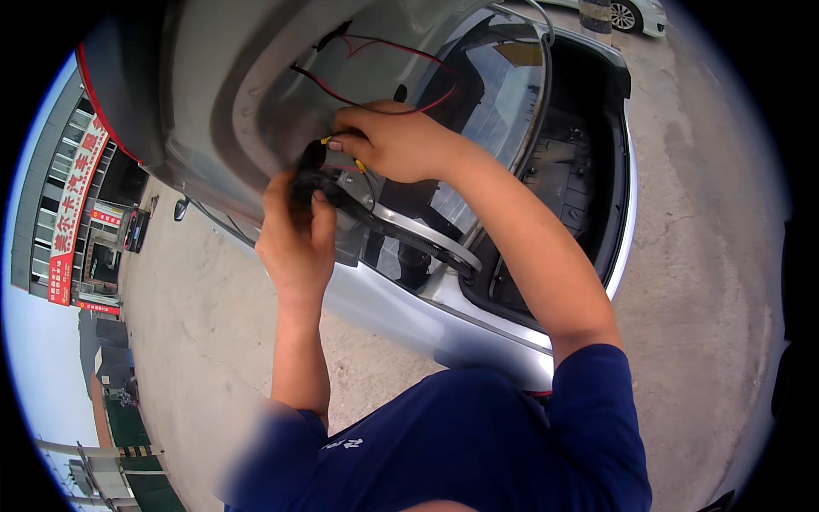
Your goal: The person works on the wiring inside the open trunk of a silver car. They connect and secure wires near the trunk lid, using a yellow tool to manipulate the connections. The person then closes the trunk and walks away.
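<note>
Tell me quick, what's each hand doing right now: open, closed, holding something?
Left hand: closed, holding a black cable sleeve.
Right hand: closed, apparently pinching a small yellow piece.

Hand ct.: 2, L hand point(294, 243) + R hand point(397, 145)
Yellow bits point(360, 165): 2, at R fingers point(348, 143)
Red/blk wire loop point(317, 83): 1, above R fingers
Blk tube point(375, 220): 1, btwn L fingers point(279, 192)
Car ct.: 3, silver car point(384, 307) around fingers, white car point(650, 17) far upper R, dark car point(135, 229) far L
Striped post point(595, 15): 1, far upper R of fingers
</note>
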Available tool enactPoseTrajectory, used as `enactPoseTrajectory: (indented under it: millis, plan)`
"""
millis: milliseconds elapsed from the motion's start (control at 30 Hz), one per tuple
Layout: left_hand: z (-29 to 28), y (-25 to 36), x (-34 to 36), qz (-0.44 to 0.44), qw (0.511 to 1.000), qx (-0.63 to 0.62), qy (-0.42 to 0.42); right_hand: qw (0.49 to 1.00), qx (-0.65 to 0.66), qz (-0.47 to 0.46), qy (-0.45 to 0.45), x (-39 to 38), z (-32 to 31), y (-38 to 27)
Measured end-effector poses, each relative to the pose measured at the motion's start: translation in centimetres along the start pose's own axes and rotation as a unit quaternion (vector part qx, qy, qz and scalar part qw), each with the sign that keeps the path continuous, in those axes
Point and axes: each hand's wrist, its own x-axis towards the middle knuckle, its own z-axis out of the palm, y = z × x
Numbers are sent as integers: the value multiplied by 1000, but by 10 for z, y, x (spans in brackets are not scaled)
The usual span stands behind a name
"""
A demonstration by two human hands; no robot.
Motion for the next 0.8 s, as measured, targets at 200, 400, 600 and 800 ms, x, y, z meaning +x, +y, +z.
enactPoseTrajectory:
  millis: [200,400,600,800]
  plan:
    - [6,4,-3,-28,997,-71,0,966,246,69,-25,-12,21,13]
    - [2,10,-6,-51,995,-86,-12,971,236,27,14,-56,25,5]
    - [3,19,-3,-69,993,-91,-43,948,310,23,65,-43,42,1]
    - [11,8,-8,-38,995,-94,-13,897,436,31,69,-44,57,-11]
